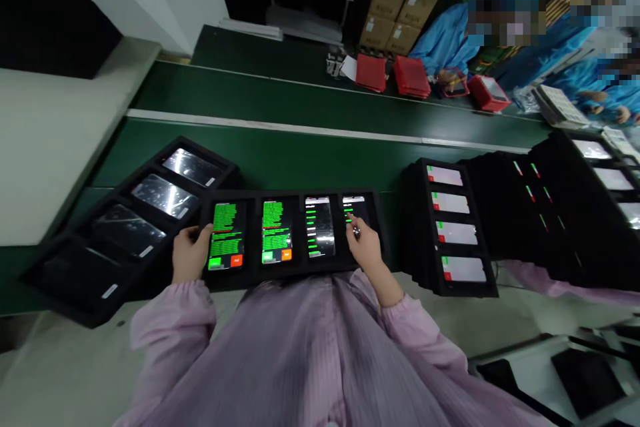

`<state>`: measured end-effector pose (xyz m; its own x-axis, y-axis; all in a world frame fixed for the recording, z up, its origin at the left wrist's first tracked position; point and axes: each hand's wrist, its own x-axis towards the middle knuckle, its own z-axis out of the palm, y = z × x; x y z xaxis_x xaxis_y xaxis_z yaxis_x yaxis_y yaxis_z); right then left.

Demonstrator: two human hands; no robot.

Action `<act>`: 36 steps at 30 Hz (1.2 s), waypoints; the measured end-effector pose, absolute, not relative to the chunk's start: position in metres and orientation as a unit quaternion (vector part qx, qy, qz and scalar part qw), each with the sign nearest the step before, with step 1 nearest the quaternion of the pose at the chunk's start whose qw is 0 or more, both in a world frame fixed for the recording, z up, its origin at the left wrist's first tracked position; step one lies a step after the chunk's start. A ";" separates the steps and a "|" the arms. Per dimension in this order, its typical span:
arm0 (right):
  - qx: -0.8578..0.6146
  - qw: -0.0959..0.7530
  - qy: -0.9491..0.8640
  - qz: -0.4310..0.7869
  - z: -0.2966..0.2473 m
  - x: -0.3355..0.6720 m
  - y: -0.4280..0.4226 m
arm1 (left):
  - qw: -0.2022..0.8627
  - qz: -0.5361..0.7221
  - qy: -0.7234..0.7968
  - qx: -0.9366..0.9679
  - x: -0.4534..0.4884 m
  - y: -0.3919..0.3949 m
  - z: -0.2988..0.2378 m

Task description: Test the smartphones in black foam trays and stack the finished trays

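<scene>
A black tray (295, 197) lies in front of me with several phones in a row. The two left phones (226, 235) show green text screens with a green and an orange button at the bottom. My left hand (189, 255) grips the tray's left end, thumb resting by the leftmost phone. My right hand (364, 243) rests on the rightmost phone (356, 210), forefinger stretched out and touching its screen, the other fingers curled. The third phone (320, 227) shows a shorter green list.
A tray of dark-screened phones (150, 207) lies at the left. A stack of trays with lit white screens (455, 223) stands at the right, more black trays (550, 213) beyond. Across the green conveyor (300, 107) are red trays (413, 75), cardboard boxes and people in blue coats.
</scene>
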<state>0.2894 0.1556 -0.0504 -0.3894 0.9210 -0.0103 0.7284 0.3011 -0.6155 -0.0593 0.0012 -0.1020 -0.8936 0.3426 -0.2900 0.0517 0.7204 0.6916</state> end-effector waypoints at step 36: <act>-0.342 0.011 -0.894 0.289 -0.039 0.273 0.098 | 0.297 0.435 0.833 0.166 -0.043 -0.058 -0.102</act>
<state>0.2727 0.0984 -0.0394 -0.7657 0.6182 -0.1776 0.6052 0.5988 -0.5245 -0.0434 -0.0579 -0.1025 -0.7680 0.5357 -0.3510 0.0178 0.5656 0.8245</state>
